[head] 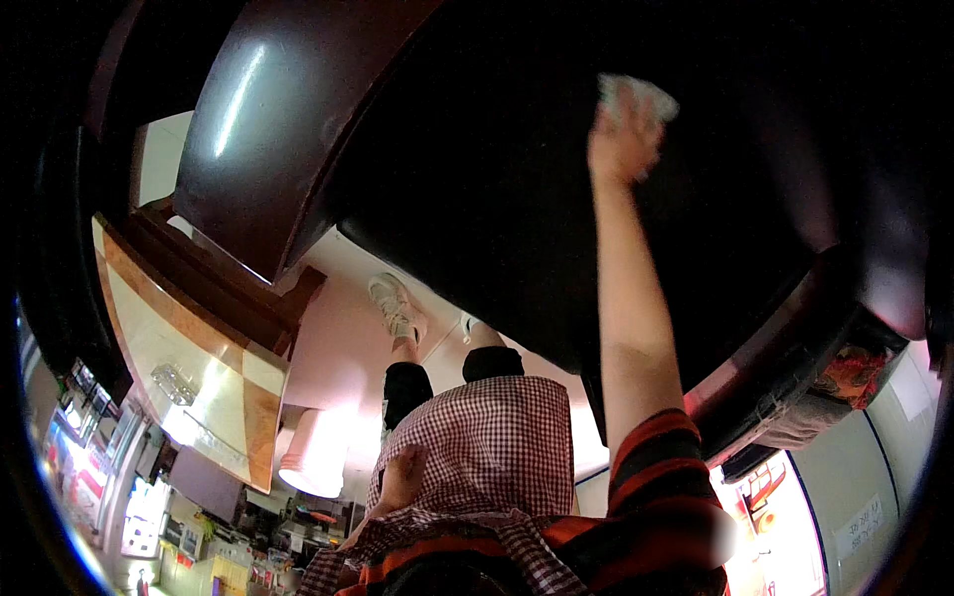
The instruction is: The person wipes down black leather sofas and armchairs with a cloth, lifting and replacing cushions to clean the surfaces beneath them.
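My right arm is stretched far forward over a large black surface (477, 194), perhaps a padded bench seat; the dark makes its material hard to tell. In my right hand (630, 138) is a pale, crumpled cloth (656, 98), pressed flat beneath the fingers against the black surface. Hand and cloth are slightly blurred. My left hand (403, 475) is down by my thigh, against a red-and-white checked apron (484, 432). Nothing shows in it, and its finger position is unclear.
A glossy dark brown tabletop (276, 112) stands on the left. Below it is a cream-and-orange patterned table (201, 357) bearing a clear container (173, 384). A pale bin (313, 451) stands on the floor. Grey cloth (805, 421) lies by the right-hand black backrest (790, 372).
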`<move>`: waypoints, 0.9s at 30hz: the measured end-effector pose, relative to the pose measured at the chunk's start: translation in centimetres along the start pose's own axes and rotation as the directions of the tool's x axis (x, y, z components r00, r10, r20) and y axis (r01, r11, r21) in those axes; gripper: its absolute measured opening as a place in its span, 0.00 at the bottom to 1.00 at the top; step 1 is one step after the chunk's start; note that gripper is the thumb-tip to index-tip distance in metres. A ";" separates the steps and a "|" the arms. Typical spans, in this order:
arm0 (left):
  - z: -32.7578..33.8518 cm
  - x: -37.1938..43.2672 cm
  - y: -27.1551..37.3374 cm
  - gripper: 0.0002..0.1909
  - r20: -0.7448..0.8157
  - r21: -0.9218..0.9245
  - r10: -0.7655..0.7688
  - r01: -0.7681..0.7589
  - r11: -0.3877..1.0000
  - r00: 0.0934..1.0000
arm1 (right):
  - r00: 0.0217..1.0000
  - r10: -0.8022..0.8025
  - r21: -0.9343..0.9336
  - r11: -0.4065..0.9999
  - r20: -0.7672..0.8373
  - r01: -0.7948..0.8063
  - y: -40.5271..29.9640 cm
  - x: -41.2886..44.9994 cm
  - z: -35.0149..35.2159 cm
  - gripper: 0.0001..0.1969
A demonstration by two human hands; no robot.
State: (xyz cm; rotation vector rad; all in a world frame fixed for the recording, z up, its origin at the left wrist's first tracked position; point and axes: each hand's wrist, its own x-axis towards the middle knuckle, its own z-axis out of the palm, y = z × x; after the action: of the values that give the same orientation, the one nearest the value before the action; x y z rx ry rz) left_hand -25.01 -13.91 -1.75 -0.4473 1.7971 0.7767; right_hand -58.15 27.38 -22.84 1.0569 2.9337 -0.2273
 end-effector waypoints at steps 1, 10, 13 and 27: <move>0.1 0.1 0.3 0.07 0.043 -0.034 -0.023 0.025 0.999 0.999 | 0.994 -0.103 0.007 0.995 -0.035 0.104 -2.2 -1.1 0.9 0.24; -0.5 -1.4 3.5 0.08 -0.071 -0.126 0.031 -0.040 0.991 0.997 | 0.931 -0.313 -0.139 0.930 0.188 0.340 10.1 -12.8 -2.0 0.30; -0.9 -1.1 3.8 0.08 -0.053 0.055 0.043 -0.040 0.998 0.998 | 0.970 -0.188 -0.209 0.966 -0.152 0.155 6.1 -2.8 -0.8 0.24; 0.2 0.7 5.2 0.07 0.082 0.259 -0.007 -0.015 0.966 0.997 | 0.889 -0.448 -0.074 0.887 0.097 0.455 9.7 6.0 -1.2 0.26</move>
State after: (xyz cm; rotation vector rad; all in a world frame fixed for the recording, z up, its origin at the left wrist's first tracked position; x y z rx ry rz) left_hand -28.45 -9.98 -0.89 -0.2351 1.7922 0.5433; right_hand -56.60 38.77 -23.26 0.3263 3.0362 -0.1247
